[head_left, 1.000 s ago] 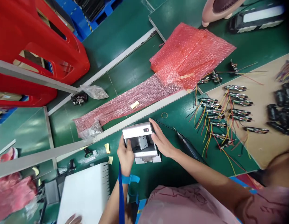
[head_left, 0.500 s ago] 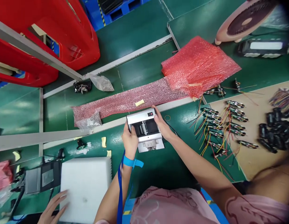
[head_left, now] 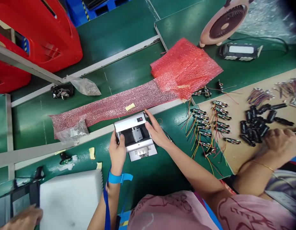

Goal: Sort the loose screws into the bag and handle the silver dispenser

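Note:
Between both hands is a screw feeder (head_left: 132, 145), a silver box with a black hopper, a small rocker switch and a metal plate in its middle. My left hand (head_left: 117, 151) grips its left side, thumb over the hopper edge. My right hand (head_left: 155, 129) holds the opposite side near the switch, fingers around the back corner. A metal bracket (head_left: 143, 153) juts from the side facing me. A blue strap (head_left: 120, 178) circles my left wrist. Behind the feeder lies a pink bubble-wrap strip (head_left: 119, 107) with a yellow tape piece (head_left: 130, 107) on it.
Wired circuit boards (head_left: 204, 126) and black cylindrical parts (head_left: 254, 123) lie on the right. Co-workers' hands show at right (head_left: 280, 143) and lower left (head_left: 25, 218), by a white foam block (head_left: 71, 198). Bags of small metal parts (head_left: 90, 88) and a fan (head_left: 224, 25) stand farther back.
The view has shifted, so the bench contents appear farther left. Inside the feeder the metal plate looks broader and brighter. Both hands keep their hold. The lower-left co-worker's hand has moved off the foam block.

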`<state>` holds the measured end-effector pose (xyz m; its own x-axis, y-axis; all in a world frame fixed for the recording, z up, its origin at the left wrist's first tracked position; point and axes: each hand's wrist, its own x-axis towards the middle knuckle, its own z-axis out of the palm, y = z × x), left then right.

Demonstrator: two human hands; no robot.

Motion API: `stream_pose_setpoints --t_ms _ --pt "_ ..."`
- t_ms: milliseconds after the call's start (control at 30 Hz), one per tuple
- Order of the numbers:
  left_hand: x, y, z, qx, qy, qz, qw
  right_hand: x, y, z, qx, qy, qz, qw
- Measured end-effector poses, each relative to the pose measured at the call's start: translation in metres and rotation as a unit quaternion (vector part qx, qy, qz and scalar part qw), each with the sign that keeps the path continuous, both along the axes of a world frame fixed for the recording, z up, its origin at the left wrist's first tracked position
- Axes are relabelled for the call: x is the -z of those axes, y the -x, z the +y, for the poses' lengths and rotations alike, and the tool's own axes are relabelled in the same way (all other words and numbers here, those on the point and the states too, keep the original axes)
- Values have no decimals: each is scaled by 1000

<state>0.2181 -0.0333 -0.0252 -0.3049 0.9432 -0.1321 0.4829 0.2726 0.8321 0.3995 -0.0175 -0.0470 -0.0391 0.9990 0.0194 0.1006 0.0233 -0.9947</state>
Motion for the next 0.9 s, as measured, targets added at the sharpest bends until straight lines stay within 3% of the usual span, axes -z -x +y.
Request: stream_pose_setpoints --t_ms 300,467,600,800,900 --pt "-3 5 -29 -27 11 -6 1000 19 -26 -25 85 42 18 995" --pt "2 9 -50 -28 -14 -1 1000 29 -32 -36 100 57 3 993" --pt "6 15 -79 -23 1 29 999 26 -32 -45 131 63 3 989" --pt "11 33 -127 17 60 80 995 16 -39 -49 234 48 31 971" --pt "20 37 -151 27 89 73 993 8 -39 -53 222 26 70 972"
